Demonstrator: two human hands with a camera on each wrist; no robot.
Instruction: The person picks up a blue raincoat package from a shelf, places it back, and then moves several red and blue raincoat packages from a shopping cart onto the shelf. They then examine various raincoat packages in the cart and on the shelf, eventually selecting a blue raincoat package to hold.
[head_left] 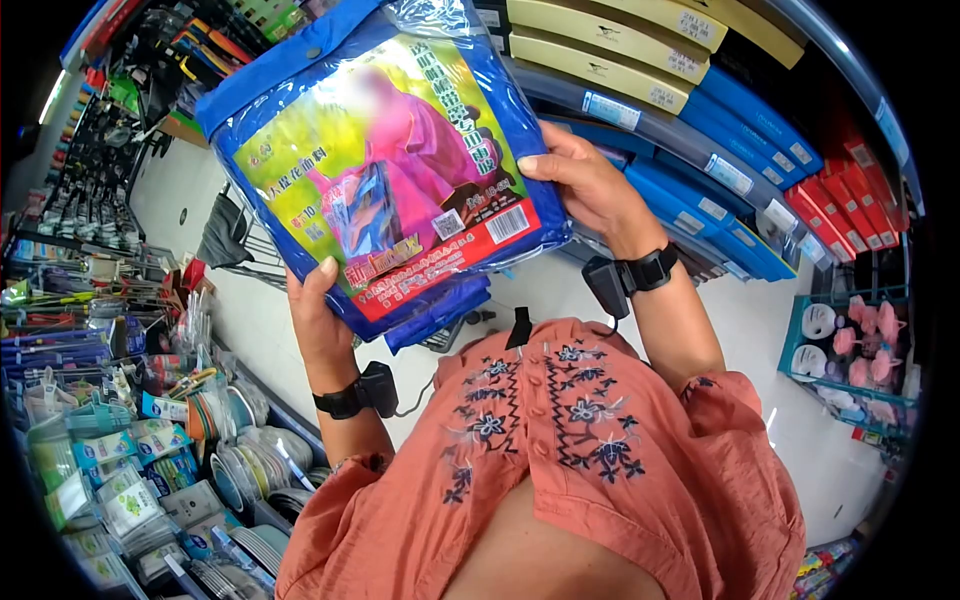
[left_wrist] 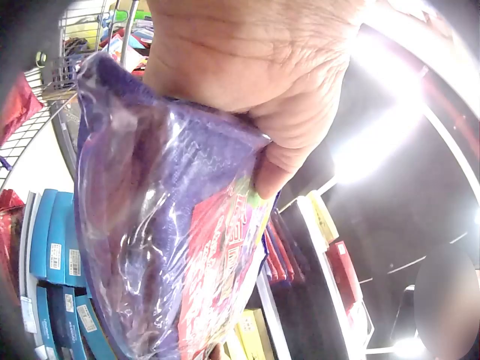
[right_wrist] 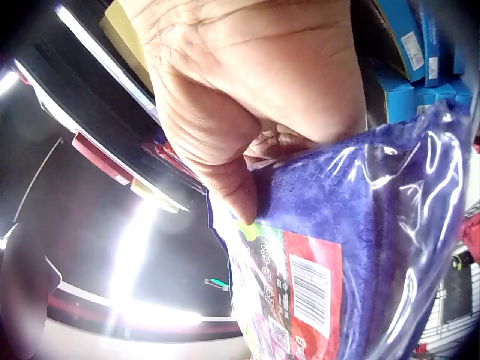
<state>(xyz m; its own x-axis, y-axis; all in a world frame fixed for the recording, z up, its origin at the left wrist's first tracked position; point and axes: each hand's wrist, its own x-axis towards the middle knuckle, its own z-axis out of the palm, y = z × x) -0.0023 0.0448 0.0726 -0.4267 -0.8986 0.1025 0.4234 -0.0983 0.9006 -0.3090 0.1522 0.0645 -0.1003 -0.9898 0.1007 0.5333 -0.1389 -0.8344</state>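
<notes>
A flat blue package (head_left: pixel 400 160) in clear plastic, its label showing a pink raincoat, is held up tilted in the head view. The left hand (head_left: pixel 318 310) grips its lower left corner, thumb on the front. At the right edge the right hand (head_left: pixel 590 180) pinches it, thumb on the front. In the left wrist view, the left hand (left_wrist: pixel 255 67) holds the package (left_wrist: pixel 165 202) by its edge. The right wrist view has the right hand (right_wrist: pixel 247 90) gripping the package (right_wrist: pixel 315 195) near the barcode. Fingers behind the package are mostly hidden.
Shelves with blue boxes (head_left: pixel 750 125) and yellow boxes (head_left: pixel 620 60) stand at the upper right, red boxes (head_left: pixel 850 210) beside them. Packed household goods (head_left: pixel 130 500) fill the lower left. A wire cart (head_left: pixel 250 245) stands behind the package. Pink items (head_left: pixel 870 340) sit in a teal rack at right.
</notes>
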